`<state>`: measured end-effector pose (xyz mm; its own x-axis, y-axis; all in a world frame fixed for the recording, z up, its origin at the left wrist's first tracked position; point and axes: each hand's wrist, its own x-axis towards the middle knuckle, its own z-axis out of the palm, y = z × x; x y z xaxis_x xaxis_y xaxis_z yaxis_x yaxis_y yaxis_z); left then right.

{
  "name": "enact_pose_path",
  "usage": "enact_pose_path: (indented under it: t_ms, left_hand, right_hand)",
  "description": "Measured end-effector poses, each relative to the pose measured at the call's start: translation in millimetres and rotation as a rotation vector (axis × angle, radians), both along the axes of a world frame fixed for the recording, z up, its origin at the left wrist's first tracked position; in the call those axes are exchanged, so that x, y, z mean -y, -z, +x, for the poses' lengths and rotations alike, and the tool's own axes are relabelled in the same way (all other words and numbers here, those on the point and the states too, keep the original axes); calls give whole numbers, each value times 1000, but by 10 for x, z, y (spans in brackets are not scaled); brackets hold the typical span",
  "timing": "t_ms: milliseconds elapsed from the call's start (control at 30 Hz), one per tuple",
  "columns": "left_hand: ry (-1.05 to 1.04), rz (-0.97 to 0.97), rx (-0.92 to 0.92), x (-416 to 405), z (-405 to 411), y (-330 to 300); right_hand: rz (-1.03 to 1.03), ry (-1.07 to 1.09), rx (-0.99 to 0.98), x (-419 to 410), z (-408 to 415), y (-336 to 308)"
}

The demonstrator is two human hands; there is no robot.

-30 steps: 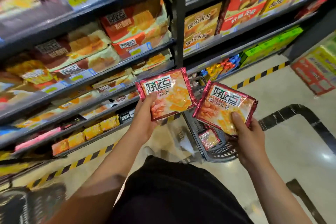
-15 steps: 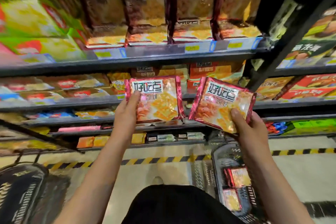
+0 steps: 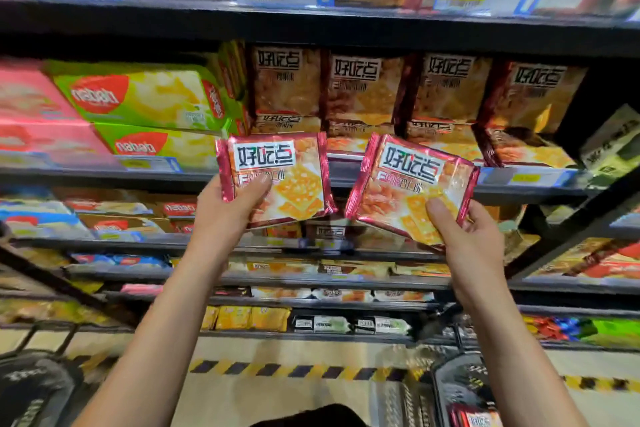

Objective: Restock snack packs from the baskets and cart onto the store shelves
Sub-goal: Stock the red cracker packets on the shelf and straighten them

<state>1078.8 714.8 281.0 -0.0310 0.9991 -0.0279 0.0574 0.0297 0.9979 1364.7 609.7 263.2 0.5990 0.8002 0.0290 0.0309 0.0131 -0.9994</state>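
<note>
Head view: the left hand holds a pink-edged snack pack, the left pack, by its lower left corner, thumb pressed across the front and the other fingers hidden behind it. The right hand grips a matching right pack at its lower right corner, thumb lying on the front, fingers curled round the back edge. Both packs are raised in the air just in front of the shelf edge, side by side and a little apart, the right one tilted (its top leans toward the left one). Directly behind them on that shelf stands a row of same-brand packs, with green boxes to their left. Low at the right, a dark basket sits on the floor with one more pink pack in it.
</note>
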Motion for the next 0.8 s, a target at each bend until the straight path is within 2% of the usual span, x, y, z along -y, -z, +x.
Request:
enact_pose_path:
  t_ms: [200, 433, 667, 800]
  left_hand:
    - [-72, 163, -47, -345, 54, -351]
    - [-224, 372, -377, -614, 350, -456]
    - [-277, 370, -805, -792, 555, -368]
    - [-192, 303, -907, -837, 577, -369]
  right_hand:
    - [39, 39, 12, -207, -63, -163]
    - [73, 56, -19, -303, -15, -216]
    - [60, 30, 47, -426, 116, -287]
    - [60, -1, 41, -495, 166, -334]
